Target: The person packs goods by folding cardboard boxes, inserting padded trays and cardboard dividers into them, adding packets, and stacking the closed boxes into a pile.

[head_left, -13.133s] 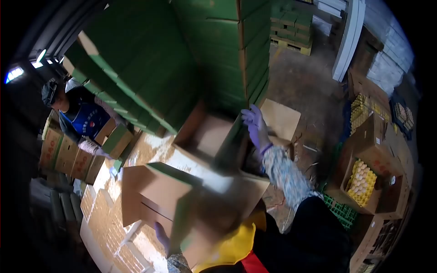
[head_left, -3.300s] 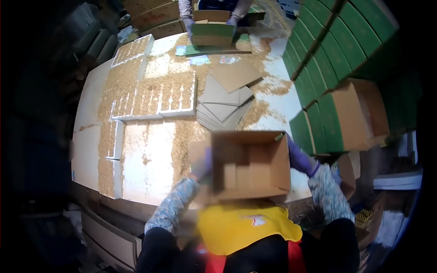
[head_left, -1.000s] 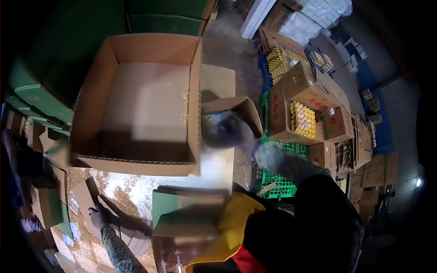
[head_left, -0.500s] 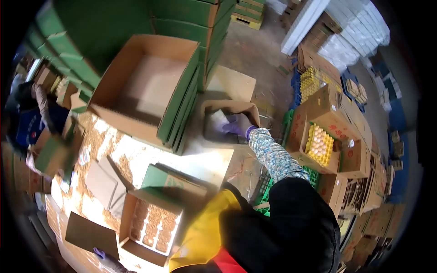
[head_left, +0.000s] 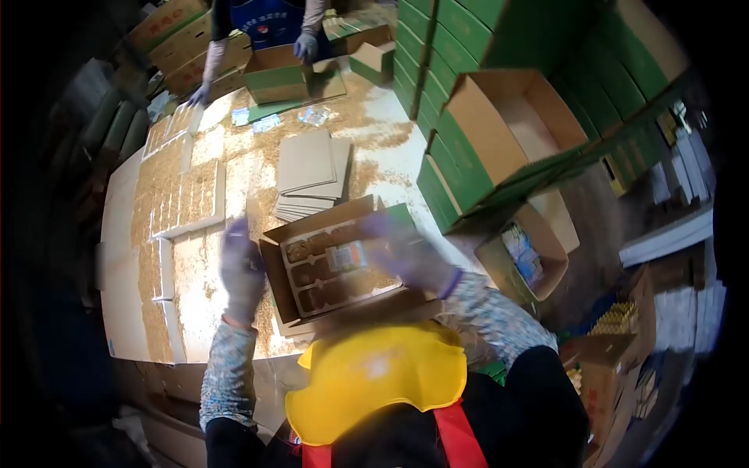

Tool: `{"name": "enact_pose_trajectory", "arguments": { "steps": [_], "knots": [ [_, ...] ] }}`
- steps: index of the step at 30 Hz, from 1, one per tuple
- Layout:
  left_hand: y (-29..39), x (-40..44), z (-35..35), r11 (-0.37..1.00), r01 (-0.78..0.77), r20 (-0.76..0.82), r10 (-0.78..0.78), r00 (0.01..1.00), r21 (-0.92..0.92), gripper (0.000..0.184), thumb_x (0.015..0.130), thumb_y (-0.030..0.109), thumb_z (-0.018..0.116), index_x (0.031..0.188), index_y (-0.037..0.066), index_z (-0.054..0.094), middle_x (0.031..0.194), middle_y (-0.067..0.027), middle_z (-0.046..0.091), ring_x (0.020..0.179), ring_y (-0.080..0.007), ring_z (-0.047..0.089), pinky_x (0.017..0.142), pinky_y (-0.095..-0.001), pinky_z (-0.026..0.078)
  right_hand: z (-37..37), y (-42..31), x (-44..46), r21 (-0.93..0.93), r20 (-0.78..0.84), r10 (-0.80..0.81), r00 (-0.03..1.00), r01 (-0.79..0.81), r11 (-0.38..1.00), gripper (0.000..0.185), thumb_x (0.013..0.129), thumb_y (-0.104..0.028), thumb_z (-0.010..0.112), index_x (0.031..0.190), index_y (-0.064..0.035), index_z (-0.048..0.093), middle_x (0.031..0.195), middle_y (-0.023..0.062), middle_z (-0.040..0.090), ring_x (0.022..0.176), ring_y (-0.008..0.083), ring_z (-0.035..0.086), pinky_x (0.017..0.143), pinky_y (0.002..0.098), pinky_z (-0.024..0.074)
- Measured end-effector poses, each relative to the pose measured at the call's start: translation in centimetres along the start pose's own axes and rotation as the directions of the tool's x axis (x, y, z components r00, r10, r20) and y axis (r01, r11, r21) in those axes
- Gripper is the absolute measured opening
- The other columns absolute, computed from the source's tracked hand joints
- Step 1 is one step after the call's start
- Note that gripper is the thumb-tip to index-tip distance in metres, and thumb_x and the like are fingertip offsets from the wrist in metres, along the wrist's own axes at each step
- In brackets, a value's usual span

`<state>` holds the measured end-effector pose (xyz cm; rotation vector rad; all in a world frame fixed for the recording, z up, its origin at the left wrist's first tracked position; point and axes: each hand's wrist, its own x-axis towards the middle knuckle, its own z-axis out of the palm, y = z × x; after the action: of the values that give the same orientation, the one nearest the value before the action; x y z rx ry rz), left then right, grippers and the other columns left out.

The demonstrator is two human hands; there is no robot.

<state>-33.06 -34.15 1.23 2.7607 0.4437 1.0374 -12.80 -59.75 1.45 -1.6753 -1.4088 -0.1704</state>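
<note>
An open cardboard box stands in front of me on the table. In it sits a white compartment tray with brown granular material in its cells. A small printed packet lies over the tray. My right hand, in a purple and grey glove, is above the box's right side, just right of the packet; motion smears its fingers. Beside the box's left edge is my left hand, gloved and raised, its fingers blurred too. Whether either hand holds anything is not clear.
Flat cardboard pieces are stacked beyond the box. White trays of brown granules line the left. Green cartons rise at right, near an open carton of packets. Across the table, a co-worker's gloved hand touches a green box.
My view has swung left. My right hand has left the packet carton and come over the box. My left hand is now at the box's left edge. A packet now shows on the tray.
</note>
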Motion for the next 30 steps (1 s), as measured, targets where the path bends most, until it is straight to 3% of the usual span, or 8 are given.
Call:
{"name": "enact_pose_trajectory", "arguments": {
  "steps": [2, 10, 13, 16, 20, 25, 27, 30],
  "knots": [
    [8.4, 1.3, -2.1, 0.993, -0.113, 0.523, 0.120, 0.844, -0.045, 0.041, 0.081, 0.006, 0.059, 0.120, 0.019, 0.059, 0.113, -0.0129, 0.057, 0.090, -0.0321, 0.061, 0.076, -0.0348, 0.052, -5.3, -1.9, 2.2, 0.181, -0.066, 0.558, 0.827, -0.540, 0.822, 0.040, 0.088, -0.021, 0.061, 0.124, -0.0055, 0.052, 0.101, 0.0171, 0.060, 0.095, 0.0275, 0.061, 0.087, 0.0425, 0.0487],
    [6.1, 1.8, -1.2, 0.813, 0.563, 0.988, 0.101, 0.118, -0.150, 0.049, 0.092, 0.023, 0.057, 0.139, 0.011, 0.046, 0.134, -0.0092, 0.051, 0.104, -0.0162, 0.057, 0.087, -0.0278, 0.048, 7.8, 2.3, -2.5, -0.249, 0.758, 0.229, 0.611, -0.054, 0.967, 0.056, 0.086, -0.020, 0.062, 0.138, -0.0116, 0.044, 0.137, 0.0204, 0.047, 0.123, 0.0332, 0.049, 0.104, 0.0438, 0.0390],
    [-3.0, -2.4, -4.9, 0.200, 0.853, 0.808, -0.275, 0.521, -0.482, 0.052, 0.085, 0.014, 0.060, 0.134, 0.001, 0.048, 0.138, -0.0126, 0.047, 0.117, -0.0197, 0.052, 0.098, -0.0327, 0.043, 0.7, 5.7, -2.1, 0.539, 0.461, 0.247, 0.852, -0.490, 0.685, 0.066, 0.086, -0.011, 0.063, 0.145, -0.0100, 0.034, 0.138, 0.0227, 0.045, 0.126, 0.0315, 0.047, 0.110, 0.0436, 0.0336],
    [-5.6, -7.6, 0.0, 0.003, 0.942, 0.853, -0.424, 0.305, -0.336, 0.057, 0.083, 0.022, 0.064, 0.132, -0.002, 0.049, 0.133, -0.0143, 0.050, 0.121, -0.0206, 0.048, 0.097, -0.0334, 0.042, 3.7, 8.6, -6.8, 0.650, 0.652, 0.354, 0.671, -0.735, 0.195, 0.081, 0.082, -0.013, 0.068, 0.147, -0.0024, 0.022, 0.144, 0.0227, 0.035, 0.133, 0.0313, 0.037, 0.112, 0.0413, 0.0308],
    [-4.0, -11.1, 11.0, 0.230, 0.936, 0.816, -0.463, 0.345, -0.265, 0.054, 0.089, 0.034, 0.064, 0.129, -0.001, 0.053, 0.122, -0.0076, 0.057, 0.111, -0.0137, 0.051, 0.090, -0.0269, 0.043, 8.1, 6.9, -8.6, 0.190, 0.330, 0.671, 0.664, -0.743, 0.642, 0.104, 0.069, -0.040, 0.080, 0.145, 0.0030, 0.024, 0.142, 0.0237, 0.039, 0.136, 0.0334, 0.032, 0.112, 0.0391, 0.0263],
    [-2.3, -8.7, 9.4, -0.297, 0.836, 0.882, -0.250, 0.399, -0.462, 0.040, 0.098, 0.022, 0.049, 0.131, 0.000, 0.050, 0.129, -0.0089, 0.054, 0.119, -0.0212, 0.052, 0.104, -0.0336, 0.041, 2.4, 6.9, -9.8, 0.154, 0.310, 0.666, 0.678, -0.727, 0.669, 0.086, 0.081, -0.046, 0.070, 0.141, 0.0024, 0.034, 0.141, 0.0225, 0.043, 0.118, 0.0365, 0.052, 0.099, 0.0391, 0.0417],
    [2.6, -4.6, 4.5, -0.206, 0.787, 0.806, -0.276, 0.523, -0.582, 0.050, 0.097, 0.033, 0.047, 0.136, 0.001, 0.045, 0.137, -0.0107, 0.048, 0.125, -0.0251, 0.047, 0.107, -0.0371, 0.037, -3.2, 6.9, -9.9, 0.841, 0.240, 0.651, 0.720, -0.490, 0.232, 0.063, 0.092, -0.035, 0.060, 0.139, 0.0016, 0.038, 0.121, 0.0135, 0.053, 0.100, 0.0195, 0.056, 0.091, 0.0323, 0.0462],
    [8.9, 2.0, 0.7, -0.196, 0.667, 0.693, -0.288, 0.661, -0.718, 0.071, 0.093, 0.052, 0.046, 0.144, 0.005, 0.033, 0.143, -0.0144, 0.040, 0.129, -0.0299, 0.041, 0.109, -0.0407, 0.033, -23.0, 3.9, -4.4, 0.785, -0.592, 0.564, 0.576, 0.251, 0.567, 0.022, 0.103, -0.024, 0.038, 0.098, -0.0063, 0.050, 0.095, 0.0044, 0.058, 0.083, 0.0129, 0.056, 0.075, 0.0322, 0.0512]
  ]
}}
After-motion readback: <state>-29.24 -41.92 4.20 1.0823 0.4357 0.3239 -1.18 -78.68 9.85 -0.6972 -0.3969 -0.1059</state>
